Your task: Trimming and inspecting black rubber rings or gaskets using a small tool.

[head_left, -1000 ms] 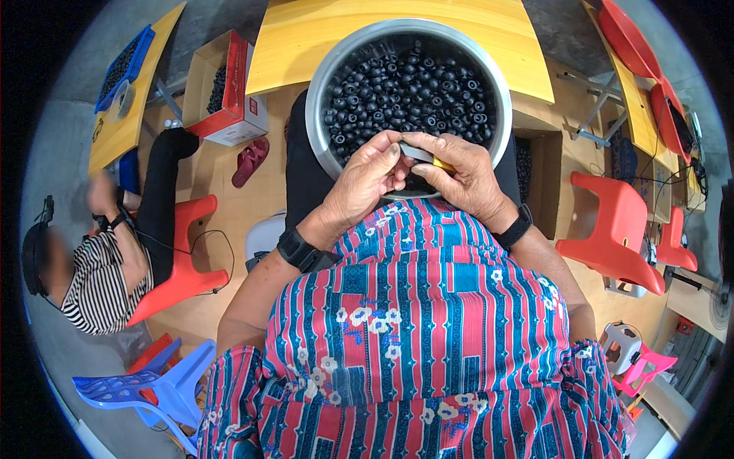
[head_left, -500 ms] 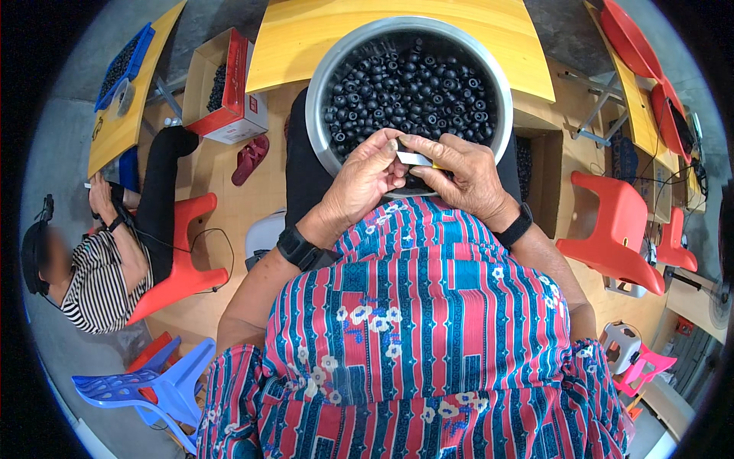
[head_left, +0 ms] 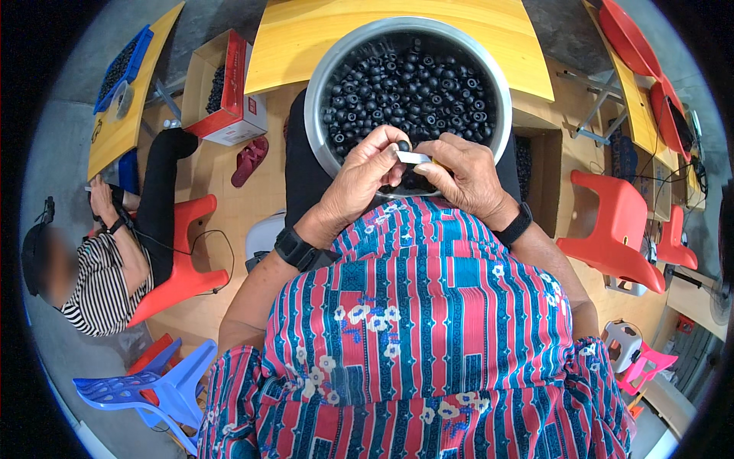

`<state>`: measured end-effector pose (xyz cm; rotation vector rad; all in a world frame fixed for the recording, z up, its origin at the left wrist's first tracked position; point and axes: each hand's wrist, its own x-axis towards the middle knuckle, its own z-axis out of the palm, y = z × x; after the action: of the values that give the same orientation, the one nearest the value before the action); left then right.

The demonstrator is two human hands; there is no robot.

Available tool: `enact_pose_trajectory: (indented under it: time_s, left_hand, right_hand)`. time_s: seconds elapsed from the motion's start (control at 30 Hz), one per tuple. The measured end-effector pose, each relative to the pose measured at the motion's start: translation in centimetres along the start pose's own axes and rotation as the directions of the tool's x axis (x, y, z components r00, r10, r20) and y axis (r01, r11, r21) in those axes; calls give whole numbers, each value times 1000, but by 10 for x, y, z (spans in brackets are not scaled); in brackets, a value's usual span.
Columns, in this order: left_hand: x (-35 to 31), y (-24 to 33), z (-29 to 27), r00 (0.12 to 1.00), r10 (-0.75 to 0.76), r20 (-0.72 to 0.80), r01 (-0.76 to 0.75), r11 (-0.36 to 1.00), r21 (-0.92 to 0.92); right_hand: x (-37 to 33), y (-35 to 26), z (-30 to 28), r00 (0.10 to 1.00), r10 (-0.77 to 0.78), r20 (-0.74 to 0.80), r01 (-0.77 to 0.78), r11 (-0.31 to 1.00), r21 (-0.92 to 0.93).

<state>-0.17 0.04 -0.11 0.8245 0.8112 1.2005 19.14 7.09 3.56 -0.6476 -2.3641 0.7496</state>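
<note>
My left hand (head_left: 365,170) pinches one small round black piece (head_left: 403,145) between thumb and fingertips, above the near rim of a wide metal basin (head_left: 313,115). In my right hand (head_left: 472,174) is a small knife (head_left: 414,157). Its flat pale blade points left and reaches to the held piece; a bit of yellow handle shows between the fingers. Whether the blade cuts into the piece, I cannot tell. Many similar black pieces (head_left: 413,92), some with a hole in one end, fill the basin beyond my hands.
The basin rests against a yellow table (head_left: 290,46). At left are an open carton (head_left: 222,115), a red sandal (head_left: 249,161) and a seated person in a striped top (head_left: 107,275). A red stool (head_left: 612,226) stands at right, and a blue chair (head_left: 145,382) is at lower left.
My left fingers have shifted slightly, and the black piece now shows above the blade. The knife stays in nearly the same place. My right fingers have moved a little along it.
</note>
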Motion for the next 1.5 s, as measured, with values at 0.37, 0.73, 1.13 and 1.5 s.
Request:
enact_pose_trajectory:
  time_s: [0.37, 0.73, 1.13, 1.5]
  left_hand:
    - [-2, 1, 1, 1000, 5, 19, -6, 999, 51]
    - [-2, 1, 2, 1000, -22, 13, 21, 999, 34]
    - [-2, 1, 2, 1000, -15, 24, 15, 1000, 10]
    - [-2, 0, -4, 994, -28, 110, 25, 999, 35]
  right_hand:
    - [-1, -2, 1, 999, 49, -22, -50, 998, -30]
    - [-1, -1, 2, 999, 45, -18, -46, 998, -40]
    - [-2, 1, 3, 998, 62, -27, -63, 998, -29]
    - [-1, 10, 8, 975, 201, -98, -199, 980, 32]
